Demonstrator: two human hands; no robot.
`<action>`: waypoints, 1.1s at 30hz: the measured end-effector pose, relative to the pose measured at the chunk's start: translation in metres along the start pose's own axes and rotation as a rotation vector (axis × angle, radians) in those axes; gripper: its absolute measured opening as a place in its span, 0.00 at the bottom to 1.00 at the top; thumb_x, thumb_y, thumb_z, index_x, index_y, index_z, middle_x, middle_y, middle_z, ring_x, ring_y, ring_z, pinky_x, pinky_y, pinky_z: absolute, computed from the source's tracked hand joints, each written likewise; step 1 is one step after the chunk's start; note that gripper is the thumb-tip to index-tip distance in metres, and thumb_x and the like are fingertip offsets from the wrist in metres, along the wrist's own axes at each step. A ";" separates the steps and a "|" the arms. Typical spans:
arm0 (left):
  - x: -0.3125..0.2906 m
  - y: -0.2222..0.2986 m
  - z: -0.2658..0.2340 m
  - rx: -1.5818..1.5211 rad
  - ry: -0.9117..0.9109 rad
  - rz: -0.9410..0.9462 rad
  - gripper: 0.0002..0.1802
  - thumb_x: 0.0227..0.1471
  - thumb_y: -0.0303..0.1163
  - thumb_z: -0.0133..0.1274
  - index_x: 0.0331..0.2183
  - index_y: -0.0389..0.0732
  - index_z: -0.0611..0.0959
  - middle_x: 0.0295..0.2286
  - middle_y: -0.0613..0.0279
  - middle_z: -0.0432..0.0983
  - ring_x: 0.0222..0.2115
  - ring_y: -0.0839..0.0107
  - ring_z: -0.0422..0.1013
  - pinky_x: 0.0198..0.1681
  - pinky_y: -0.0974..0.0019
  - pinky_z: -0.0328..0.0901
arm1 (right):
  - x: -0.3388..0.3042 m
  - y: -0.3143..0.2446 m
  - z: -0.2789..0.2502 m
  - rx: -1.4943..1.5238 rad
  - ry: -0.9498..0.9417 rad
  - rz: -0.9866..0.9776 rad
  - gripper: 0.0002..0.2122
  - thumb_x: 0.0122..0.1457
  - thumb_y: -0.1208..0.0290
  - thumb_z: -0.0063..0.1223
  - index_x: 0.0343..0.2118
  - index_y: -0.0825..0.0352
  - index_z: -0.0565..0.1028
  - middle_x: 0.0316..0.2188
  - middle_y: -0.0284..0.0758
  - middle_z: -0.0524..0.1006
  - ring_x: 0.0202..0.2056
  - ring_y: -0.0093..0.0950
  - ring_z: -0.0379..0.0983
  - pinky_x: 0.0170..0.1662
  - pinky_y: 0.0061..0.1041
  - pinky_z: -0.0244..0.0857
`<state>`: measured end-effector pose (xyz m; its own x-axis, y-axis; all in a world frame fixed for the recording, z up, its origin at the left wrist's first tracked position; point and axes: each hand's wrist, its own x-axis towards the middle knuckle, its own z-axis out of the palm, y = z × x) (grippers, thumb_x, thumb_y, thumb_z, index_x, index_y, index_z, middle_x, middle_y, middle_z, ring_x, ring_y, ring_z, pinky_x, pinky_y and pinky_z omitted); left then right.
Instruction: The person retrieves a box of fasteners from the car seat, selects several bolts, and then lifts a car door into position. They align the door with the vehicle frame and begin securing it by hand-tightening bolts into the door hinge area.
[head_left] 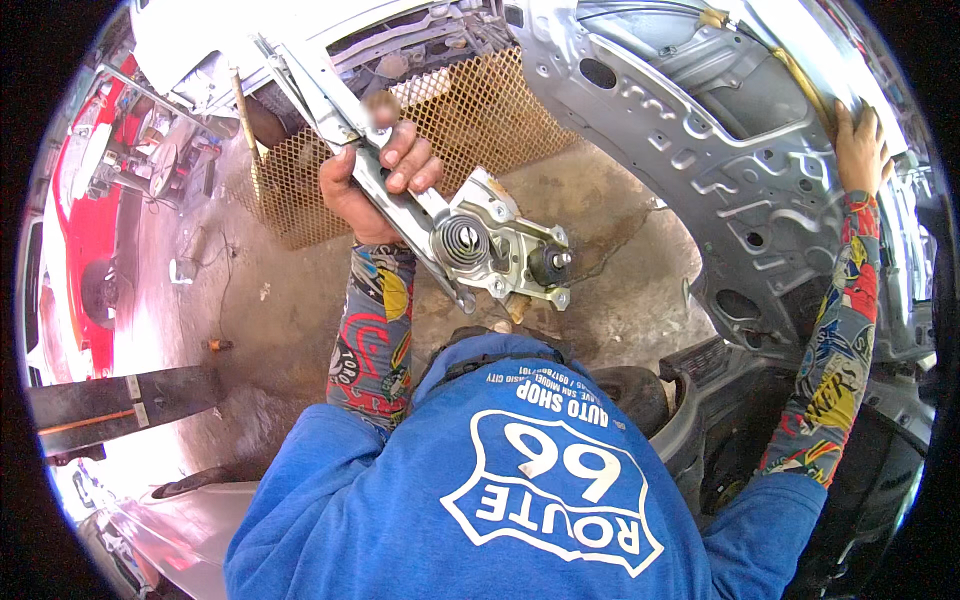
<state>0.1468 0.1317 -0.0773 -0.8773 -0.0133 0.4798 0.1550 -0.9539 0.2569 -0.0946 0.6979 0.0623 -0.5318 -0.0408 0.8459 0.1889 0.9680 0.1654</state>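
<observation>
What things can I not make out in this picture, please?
In the head view:
Left hand's palm: mostly behind the metal mechanism it holds.
Right hand's palm: hidden by its own back.
Round patch above the left hand: blurred.
Silver panel's far part: cut off by the upper edge.

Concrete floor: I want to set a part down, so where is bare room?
Bare floor shows between the metal mechanism and the silver panel, and just left of the left sleeve. Clutter crowds the upper left, beside the red vehicle.
</observation>
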 end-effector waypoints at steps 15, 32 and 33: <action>0.019 -0.026 0.025 -0.227 -0.133 0.173 0.23 0.51 0.36 0.55 0.45 0.35 0.69 0.25 0.65 0.66 0.22 0.76 0.68 0.30 0.70 0.66 | -0.062 -0.078 -0.095 0.513 0.198 -0.010 0.38 0.57 0.47 0.59 0.64 0.66 0.60 0.64 0.54 0.58 0.66 0.44 0.52 0.67 0.49 0.43; 0.048 -0.035 0.087 0.523 0.123 0.294 0.39 0.58 0.56 0.43 0.59 0.35 0.66 0.50 0.44 0.72 0.45 0.54 0.74 0.47 0.49 0.72 | -0.119 -0.168 -0.203 2.228 -1.201 0.538 0.32 0.60 0.51 0.53 0.60 0.70 0.65 0.53 0.40 0.74 0.54 0.34 0.72 0.57 0.36 0.66; 0.044 -0.036 0.087 0.621 0.224 0.294 0.41 0.59 0.57 0.42 0.60 0.33 0.65 0.49 0.44 0.73 0.45 0.55 0.74 0.47 0.50 0.73 | -0.108 -0.164 -0.201 2.266 -1.177 0.501 0.34 0.52 0.57 0.62 0.58 0.72 0.65 0.48 0.40 0.76 0.47 0.31 0.76 0.52 0.31 0.70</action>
<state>0.1421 0.1919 0.0078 -0.8214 -0.3681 0.4358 0.5701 -0.5557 0.6052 0.0978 0.4936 0.0452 -0.8616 -0.5004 0.0852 0.1162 -0.3578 -0.9266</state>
